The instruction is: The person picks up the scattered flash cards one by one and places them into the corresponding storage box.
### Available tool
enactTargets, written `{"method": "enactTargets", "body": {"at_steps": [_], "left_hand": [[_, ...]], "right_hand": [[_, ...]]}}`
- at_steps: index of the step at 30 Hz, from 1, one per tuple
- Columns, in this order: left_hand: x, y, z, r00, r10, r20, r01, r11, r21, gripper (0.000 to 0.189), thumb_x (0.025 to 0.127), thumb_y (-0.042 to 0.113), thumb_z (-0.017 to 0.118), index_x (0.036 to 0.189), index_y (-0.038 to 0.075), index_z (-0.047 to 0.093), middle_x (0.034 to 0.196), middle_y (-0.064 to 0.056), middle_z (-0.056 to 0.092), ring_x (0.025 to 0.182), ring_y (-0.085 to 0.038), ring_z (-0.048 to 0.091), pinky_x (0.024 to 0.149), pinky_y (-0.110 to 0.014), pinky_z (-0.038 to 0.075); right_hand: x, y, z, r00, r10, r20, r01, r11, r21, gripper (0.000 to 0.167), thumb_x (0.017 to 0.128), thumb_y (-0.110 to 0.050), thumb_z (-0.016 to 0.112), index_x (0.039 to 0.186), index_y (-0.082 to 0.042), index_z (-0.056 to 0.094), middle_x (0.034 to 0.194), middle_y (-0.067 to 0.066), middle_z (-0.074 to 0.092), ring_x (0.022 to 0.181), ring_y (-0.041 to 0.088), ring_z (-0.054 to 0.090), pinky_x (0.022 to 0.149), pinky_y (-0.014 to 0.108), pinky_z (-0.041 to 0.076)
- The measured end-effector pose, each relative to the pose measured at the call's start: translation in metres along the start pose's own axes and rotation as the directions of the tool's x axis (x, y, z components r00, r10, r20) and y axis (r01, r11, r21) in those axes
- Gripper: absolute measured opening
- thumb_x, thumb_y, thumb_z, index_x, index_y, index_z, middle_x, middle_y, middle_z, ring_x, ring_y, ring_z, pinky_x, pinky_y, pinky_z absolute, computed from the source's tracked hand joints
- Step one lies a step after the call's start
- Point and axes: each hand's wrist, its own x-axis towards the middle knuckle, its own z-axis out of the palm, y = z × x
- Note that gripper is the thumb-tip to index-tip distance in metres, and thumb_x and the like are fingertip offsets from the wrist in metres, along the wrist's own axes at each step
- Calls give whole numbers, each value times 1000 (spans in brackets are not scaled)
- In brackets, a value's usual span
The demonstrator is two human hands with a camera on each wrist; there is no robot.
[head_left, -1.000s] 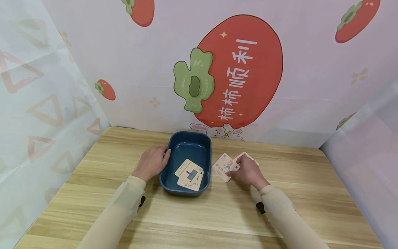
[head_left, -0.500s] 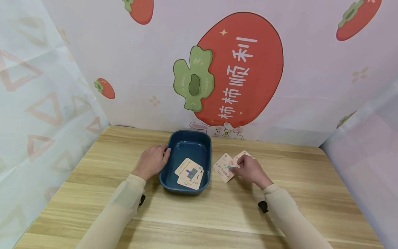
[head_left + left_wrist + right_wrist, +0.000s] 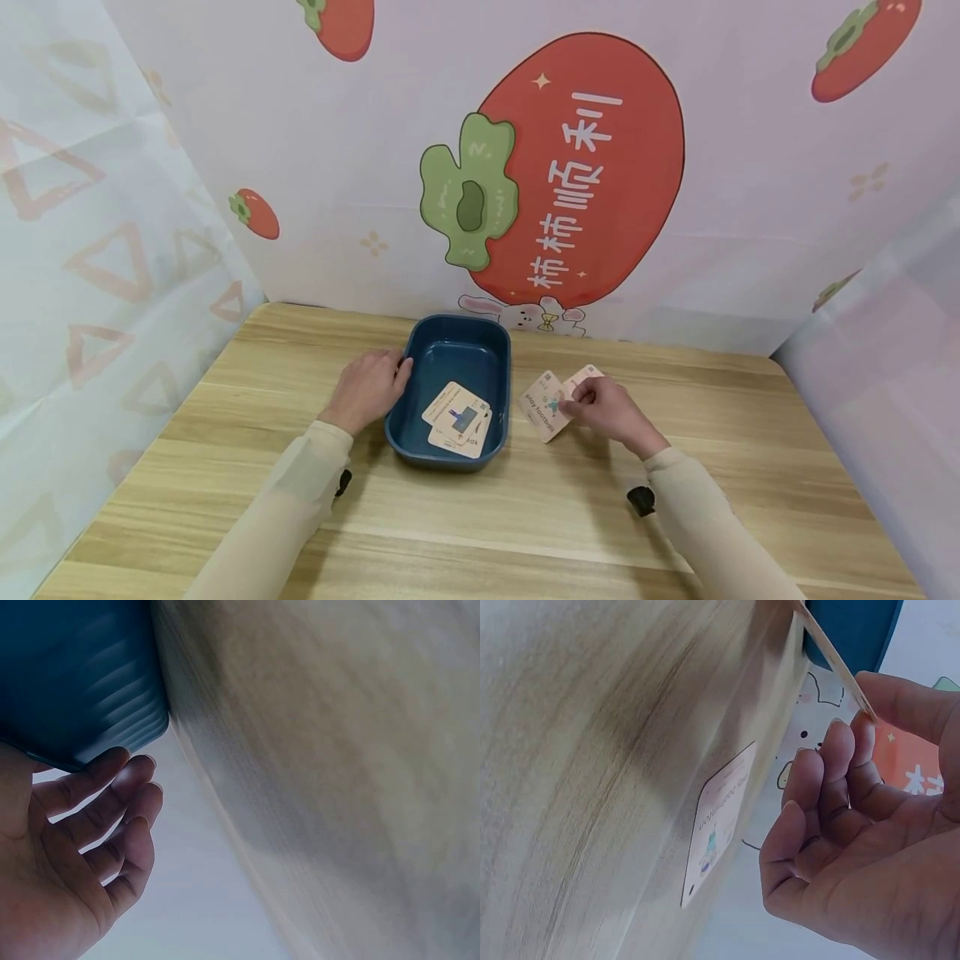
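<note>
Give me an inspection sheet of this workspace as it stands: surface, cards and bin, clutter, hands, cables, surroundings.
Surface: wooden table, light grain.
Job's things: blue bin holding overlapping cards; lifted card pinched at its edge; second card flat on the table.
Clutter: nothing seen.
Hands: left hand rests against the bin's left wall, fingers relaxed; right hand pinches the lifted card.
Cables: nothing seen.
Surroundings: persimmon-print backdrop; patterned side curtains.
</note>
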Motion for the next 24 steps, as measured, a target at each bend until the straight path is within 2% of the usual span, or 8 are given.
{"method": "enactTargets", "body": {"at_steps": [14,24], "left_hand": [[1,0,-1,1000,-6,11,6,1000,-3,29,105,24,53,95,2,68,82,-10,66,76,-28,63,66,-44,53],[0,1,-1,1000,-16,17,17,1000,-7,30,105,25,53,99,1,69,87,-12,68,80,-29,65,69,-46,54]], "right_hand": [[-11,-5,-8,999,-7,-32,7,1000,-10,21,94,-22,72,90,-3,64,84,8,59,76,20,52,61,31,43],[-16,-11,-14,990,-94,-104,97,995,18,17,95,-17,71,88,-3,66,81,6,62,73,20,53,56,28,41]]}}
